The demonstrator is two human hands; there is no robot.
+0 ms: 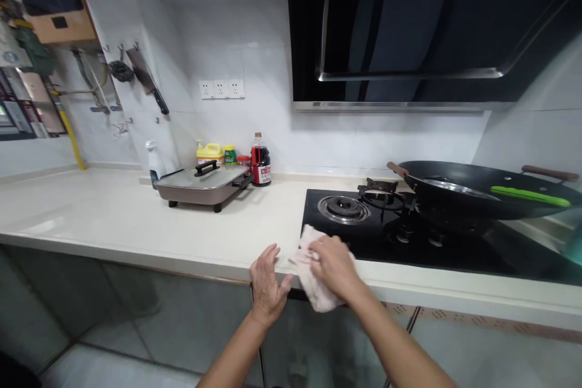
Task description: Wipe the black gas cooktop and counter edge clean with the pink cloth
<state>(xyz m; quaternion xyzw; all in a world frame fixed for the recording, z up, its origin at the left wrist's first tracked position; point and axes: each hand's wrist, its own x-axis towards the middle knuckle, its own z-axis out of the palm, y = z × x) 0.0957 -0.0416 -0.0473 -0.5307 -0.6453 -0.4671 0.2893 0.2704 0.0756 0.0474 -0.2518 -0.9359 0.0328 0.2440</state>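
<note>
My right hand [334, 264] is closed on a pale pinkish-white cloth [318, 294]. It presses the cloth against the front left corner of the black gas stove [368, 242], and part of the cloth hangs over the counter's front edge. To the left, my left hand [267, 285] rests by the edge of the white countertop [218, 242]. Its fingers are apart and nothing is in them. Behind the cloth lies the left burner [344, 209], its ring bare. The cloth hides the stove's corner.
A large black wok [454, 206] with a green-handled utensil [530, 195] sits on the stove's right side. A lidded electric pan [200, 188] stands left, with a soy sauce bottle [260, 163] behind it. The range hood [400, 30] hangs above. A cleaver [145, 76] hangs on the wall.
</note>
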